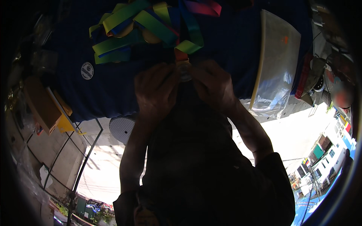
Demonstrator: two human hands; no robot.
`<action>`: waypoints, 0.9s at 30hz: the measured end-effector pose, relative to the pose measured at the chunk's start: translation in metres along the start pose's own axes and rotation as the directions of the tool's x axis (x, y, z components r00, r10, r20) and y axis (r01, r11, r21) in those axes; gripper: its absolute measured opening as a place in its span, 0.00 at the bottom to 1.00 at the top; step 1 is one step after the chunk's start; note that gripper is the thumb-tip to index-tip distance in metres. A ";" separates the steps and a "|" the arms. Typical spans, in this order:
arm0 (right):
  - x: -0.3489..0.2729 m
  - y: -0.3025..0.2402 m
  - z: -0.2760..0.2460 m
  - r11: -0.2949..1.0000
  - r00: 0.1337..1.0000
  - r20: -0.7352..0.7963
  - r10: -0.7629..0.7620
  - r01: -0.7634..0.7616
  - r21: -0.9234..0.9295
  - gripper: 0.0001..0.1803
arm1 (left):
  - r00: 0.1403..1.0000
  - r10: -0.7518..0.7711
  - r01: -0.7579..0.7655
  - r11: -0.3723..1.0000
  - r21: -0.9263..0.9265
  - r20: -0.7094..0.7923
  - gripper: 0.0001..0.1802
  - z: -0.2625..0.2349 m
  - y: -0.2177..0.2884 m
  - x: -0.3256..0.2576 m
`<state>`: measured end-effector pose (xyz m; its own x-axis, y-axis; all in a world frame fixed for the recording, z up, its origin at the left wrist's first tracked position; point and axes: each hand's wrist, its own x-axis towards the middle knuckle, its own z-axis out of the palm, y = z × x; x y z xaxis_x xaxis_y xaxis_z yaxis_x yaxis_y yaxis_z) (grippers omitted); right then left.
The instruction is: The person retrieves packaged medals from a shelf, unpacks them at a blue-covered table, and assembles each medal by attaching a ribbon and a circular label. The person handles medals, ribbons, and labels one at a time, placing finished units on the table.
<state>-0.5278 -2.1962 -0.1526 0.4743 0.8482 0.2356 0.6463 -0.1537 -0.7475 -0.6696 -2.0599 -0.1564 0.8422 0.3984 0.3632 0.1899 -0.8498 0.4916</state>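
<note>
Between my two hands is a round medal [184, 71], gold at its rim, with a pale round centre. Its ribbon [187, 47] runs up from it, orange at the medal and turning green and blue. My left hand [156, 88] pinches the medal's left edge with fingers closed. On the opposite edge my right hand [213, 83] is closed, its thumb and fingers at the rim. Just beyond lies a heap of green, yellow and blue ribbons [154, 26] with more gold medals [151, 36] partly under them. Shade hides the fingertips' exact contact.
A dark blue cloth [113, 84] covers the table. On it lie a round white sticker [87, 71] at left and a clear plastic sleeve [277, 64] at right. Left of the table is a cardboard box [41, 103]; a grey perforated disc [121, 130] sits below the cloth's edge.
</note>
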 end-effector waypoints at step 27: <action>0.003 -0.002 0.001 1.000 1.000 0.009 0.022 -0.022 0.007 0.13 | 1.000 -0.023 0.023 1.000 -0.020 -0.005 0.10 -0.002 -0.001 0.002</action>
<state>-0.5278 -2.1929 -0.1512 0.4836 0.8489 0.2135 0.6313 -0.1693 -0.7568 -0.6689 -2.0576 -0.1543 0.8351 0.4195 0.3560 0.1991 -0.8336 0.5152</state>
